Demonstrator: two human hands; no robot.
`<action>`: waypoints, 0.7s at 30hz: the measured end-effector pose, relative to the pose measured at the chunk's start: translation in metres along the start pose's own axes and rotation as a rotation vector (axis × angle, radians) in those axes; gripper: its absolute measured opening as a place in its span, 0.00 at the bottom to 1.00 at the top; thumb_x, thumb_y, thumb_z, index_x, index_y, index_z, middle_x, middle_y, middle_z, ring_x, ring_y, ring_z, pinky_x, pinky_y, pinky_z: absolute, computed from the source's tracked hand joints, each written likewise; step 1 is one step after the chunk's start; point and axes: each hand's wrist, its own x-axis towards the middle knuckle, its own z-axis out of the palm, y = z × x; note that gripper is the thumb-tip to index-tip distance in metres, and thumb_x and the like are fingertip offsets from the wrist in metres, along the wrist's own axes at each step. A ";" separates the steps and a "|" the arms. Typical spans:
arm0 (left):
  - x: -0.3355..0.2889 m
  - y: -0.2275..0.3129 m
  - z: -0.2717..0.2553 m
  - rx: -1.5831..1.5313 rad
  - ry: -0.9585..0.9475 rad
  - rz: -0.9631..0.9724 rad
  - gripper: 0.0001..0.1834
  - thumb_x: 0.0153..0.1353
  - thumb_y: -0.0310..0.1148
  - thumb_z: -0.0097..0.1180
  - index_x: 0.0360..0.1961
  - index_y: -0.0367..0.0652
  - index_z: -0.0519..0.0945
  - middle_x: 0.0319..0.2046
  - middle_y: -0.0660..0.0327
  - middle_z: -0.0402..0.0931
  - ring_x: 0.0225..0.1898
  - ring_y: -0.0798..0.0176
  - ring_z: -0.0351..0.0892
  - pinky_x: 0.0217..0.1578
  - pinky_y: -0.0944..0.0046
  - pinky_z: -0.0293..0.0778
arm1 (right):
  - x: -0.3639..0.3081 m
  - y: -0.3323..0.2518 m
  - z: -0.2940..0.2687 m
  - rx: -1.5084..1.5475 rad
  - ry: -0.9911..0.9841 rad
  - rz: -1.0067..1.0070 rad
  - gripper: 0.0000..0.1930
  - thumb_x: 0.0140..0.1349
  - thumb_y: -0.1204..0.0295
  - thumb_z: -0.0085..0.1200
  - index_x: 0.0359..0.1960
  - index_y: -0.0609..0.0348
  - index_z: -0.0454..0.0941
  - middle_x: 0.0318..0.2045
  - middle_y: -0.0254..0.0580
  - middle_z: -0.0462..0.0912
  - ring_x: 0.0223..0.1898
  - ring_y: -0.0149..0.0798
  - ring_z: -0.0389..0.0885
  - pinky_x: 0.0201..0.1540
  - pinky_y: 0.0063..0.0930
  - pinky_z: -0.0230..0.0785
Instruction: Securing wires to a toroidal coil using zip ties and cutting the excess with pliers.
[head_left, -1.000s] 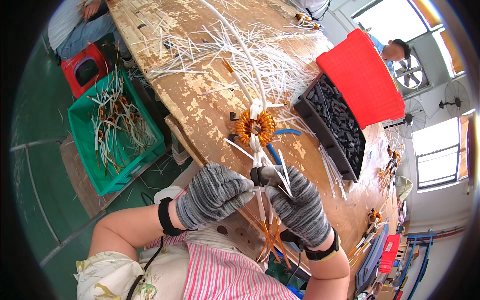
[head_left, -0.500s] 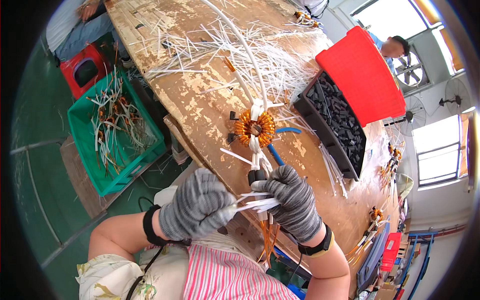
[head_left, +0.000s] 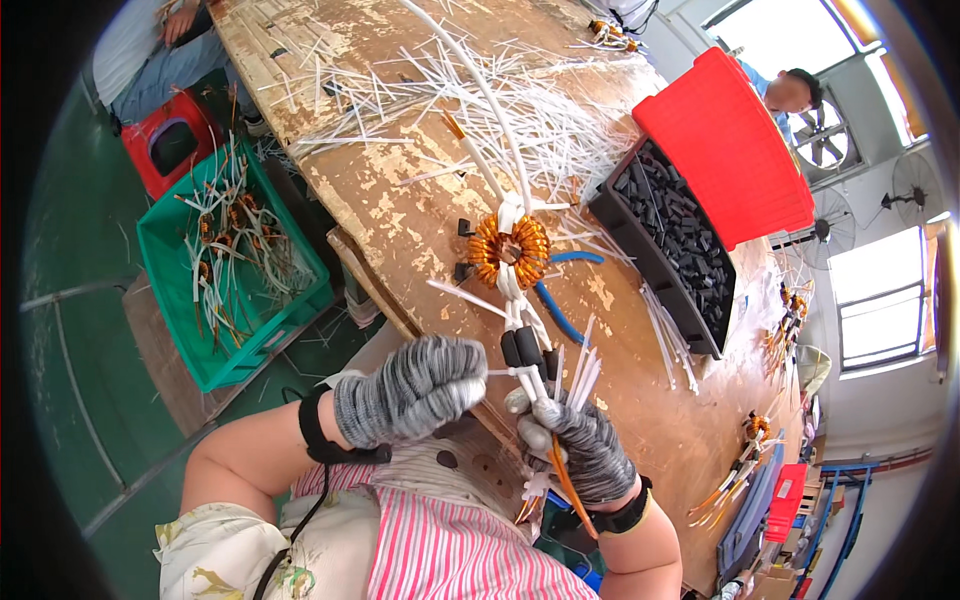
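Observation:
A copper-wound ring coil [head_left: 509, 251] lies on the worn table, with white-sleeved leads [head_left: 535, 380] running from it toward me. Black blocks [head_left: 521, 347] sit on these leads just below the coil. My right hand [head_left: 580, 447], in a grey knit glove, is closed around the leads, whose orange copper ends [head_left: 570, 490] stick out below it. Several white cable ties [head_left: 583, 380] also fan up out of that hand. My left hand [head_left: 412, 390], gloved the same way, is closed on a thin white cable tie [head_left: 502, 373] stretched across to the leads.
Loose white strips [head_left: 480, 100] cover the table's far part. A black bin of small black blocks [head_left: 675, 240] stands right, beside a red plastic bin [head_left: 720, 150]. A green crate [head_left: 165, 250] with more coils is at left. A blue tube [head_left: 565, 318] lies near the coil.
My left hand has moved slightly right and up, now pulling a strip at the leads. My right hand has lowered and turned, gripping the leads with the loose ties now pointing up.

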 end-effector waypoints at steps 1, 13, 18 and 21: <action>0.004 -0.003 -0.002 0.334 0.065 0.120 0.09 0.62 0.32 0.49 0.39 0.39 0.76 0.37 0.61 0.74 0.38 0.70 0.73 0.43 0.68 0.70 | 0.000 -0.003 0.001 0.025 -0.020 0.014 0.15 0.62 0.63 0.53 0.43 0.61 0.76 0.27 0.27 0.74 0.29 0.24 0.72 0.30 0.17 0.63; 0.025 0.062 0.013 -0.335 0.077 -0.070 0.11 0.62 0.36 0.49 0.28 0.39 0.76 0.35 0.56 0.75 0.36 0.66 0.73 0.41 0.65 0.69 | 0.002 0.019 -0.021 -0.440 0.104 -0.310 0.16 0.63 0.61 0.52 0.45 0.61 0.76 0.34 0.32 0.76 0.30 0.26 0.72 0.36 0.20 0.65; 0.018 0.091 -0.014 0.054 0.347 0.372 0.13 0.62 0.39 0.50 0.31 0.40 0.77 0.37 0.55 0.76 0.34 0.64 0.76 0.37 0.65 0.71 | -0.015 0.011 -0.046 -0.268 0.305 -0.398 0.20 0.64 0.58 0.50 0.49 0.62 0.73 0.28 0.29 0.78 0.17 0.18 0.62 0.19 0.12 0.52; 0.053 0.120 -0.014 0.537 0.558 0.361 0.10 0.59 0.35 0.53 0.28 0.39 0.75 0.33 0.56 0.76 0.34 0.60 0.77 0.37 0.61 0.72 | -0.017 0.013 -0.050 -0.282 0.356 -0.386 0.18 0.64 0.59 0.49 0.47 0.61 0.74 0.27 0.30 0.78 0.17 0.18 0.62 0.19 0.12 0.52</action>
